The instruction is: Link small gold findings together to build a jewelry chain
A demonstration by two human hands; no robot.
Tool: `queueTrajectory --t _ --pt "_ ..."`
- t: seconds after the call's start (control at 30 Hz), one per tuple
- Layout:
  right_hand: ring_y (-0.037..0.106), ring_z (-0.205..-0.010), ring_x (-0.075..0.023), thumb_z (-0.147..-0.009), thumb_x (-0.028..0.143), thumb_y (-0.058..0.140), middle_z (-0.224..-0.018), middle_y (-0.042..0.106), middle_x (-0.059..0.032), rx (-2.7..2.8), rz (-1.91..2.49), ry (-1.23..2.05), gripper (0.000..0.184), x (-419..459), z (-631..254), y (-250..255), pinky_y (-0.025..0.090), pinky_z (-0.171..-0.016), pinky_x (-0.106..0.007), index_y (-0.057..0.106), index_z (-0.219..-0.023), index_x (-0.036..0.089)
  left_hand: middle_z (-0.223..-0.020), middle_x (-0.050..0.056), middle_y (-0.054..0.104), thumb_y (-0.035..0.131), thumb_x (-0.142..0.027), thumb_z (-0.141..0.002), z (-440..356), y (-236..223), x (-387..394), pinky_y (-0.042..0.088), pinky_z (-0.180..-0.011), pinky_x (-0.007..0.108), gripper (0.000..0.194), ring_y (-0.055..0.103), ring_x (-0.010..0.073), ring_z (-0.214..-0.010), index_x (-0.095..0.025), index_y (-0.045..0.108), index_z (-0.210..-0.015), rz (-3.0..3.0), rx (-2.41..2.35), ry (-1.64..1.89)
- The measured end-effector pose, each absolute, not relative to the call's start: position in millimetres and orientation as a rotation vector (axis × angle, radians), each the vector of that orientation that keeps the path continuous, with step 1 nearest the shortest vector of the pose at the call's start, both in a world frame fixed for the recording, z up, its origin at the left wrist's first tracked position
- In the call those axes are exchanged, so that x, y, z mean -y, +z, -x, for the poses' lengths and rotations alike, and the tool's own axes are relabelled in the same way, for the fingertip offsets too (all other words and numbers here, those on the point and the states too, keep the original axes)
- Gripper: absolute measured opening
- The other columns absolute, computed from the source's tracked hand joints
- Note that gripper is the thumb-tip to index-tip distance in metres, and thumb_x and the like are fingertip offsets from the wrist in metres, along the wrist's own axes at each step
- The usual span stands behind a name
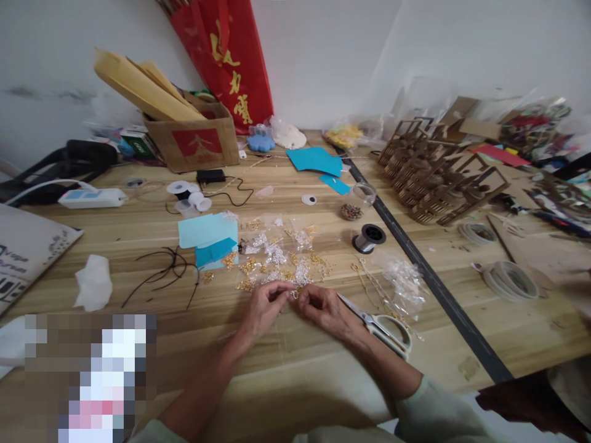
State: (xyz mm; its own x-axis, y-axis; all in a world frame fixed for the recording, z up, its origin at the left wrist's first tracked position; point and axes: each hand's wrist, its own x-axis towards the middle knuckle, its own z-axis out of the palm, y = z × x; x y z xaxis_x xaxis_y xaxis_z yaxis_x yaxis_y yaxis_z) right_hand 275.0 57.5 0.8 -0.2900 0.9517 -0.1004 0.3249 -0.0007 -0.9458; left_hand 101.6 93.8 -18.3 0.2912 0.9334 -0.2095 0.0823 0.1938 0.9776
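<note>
At the front middle of the table, my left hand (268,303) is closed in a pinch. A small silvery ring-shaped piece (294,295), perhaps a clasp, shows at its fingertips. Close beside it, my right hand (323,307) has its thumb and fingers pressed together; what they hold is too small to make out. A thin, pale thread (281,344) seems to hang below the hands. Just beyond the fingers lie loose silver beads (302,272) and gold beads (248,266), some in small clear bags. Scissors with cream handles (390,335) rest beside my right forearm.
A wire spool (368,239), a jar of beads (351,211) and gold chains (369,280) lie to the right. Black cords (170,271) and blue cards (207,231) are left. Wooden lantern-like frames (429,178) stand behind a dark strip (429,280).
</note>
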Motion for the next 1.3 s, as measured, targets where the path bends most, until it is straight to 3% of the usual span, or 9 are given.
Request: queueTrajectory --t 0.43,0.7,1.3 --pt "0.044 -0.059 -0.0100 -0.080 0.018 0.053 -0.064 0.053 0.0017 1.689 1.399 1.244 0.010 -58.4 -270.3 3.3 0.032 -0.055 -0.020 0.057 -0.071 0.015 -0.074 0.006 0.071 0.066 -0.021 -0.068 -103.0 -20.0 -92.2 0.049 -0.064 0.026 0.012 0.064 0.0167 -0.067 -0.013 0.068 -0.076 -1.352 -1.131 0.806" --pt "0.044 -0.053 -0.0087 -0.085 0.029 0.053 -0.060 0.053 0.0033 1.642 1.402 1.288 0.017 -59.0 -271.3 -8.6 0.031 -0.049 -0.019 0.057 -0.075 0.016 -0.066 0.003 0.067 0.060 -0.016 -0.071 -104.4 -14.1 -89.0 0.048 -0.057 0.023 0.004 0.061 0.0141 -0.060 -0.015 0.063 -0.072 -1.585 -1.217 0.841" --pt "0.041 -0.052 -0.0084 -0.085 0.027 0.052 -0.056 0.046 0.0057 1.672 1.443 1.104 0.012 -59.4 -271.6 3.2 0.030 -0.051 -0.020 0.056 -0.081 0.015 -0.071 0.005 0.069 0.059 -0.018 -0.073 -104.2 -21.0 -89.0 0.051 -0.061 0.023 0.008 0.064 0.0152 -0.064 -0.014 0.065 -0.077 -1.567 -1.118 0.859"
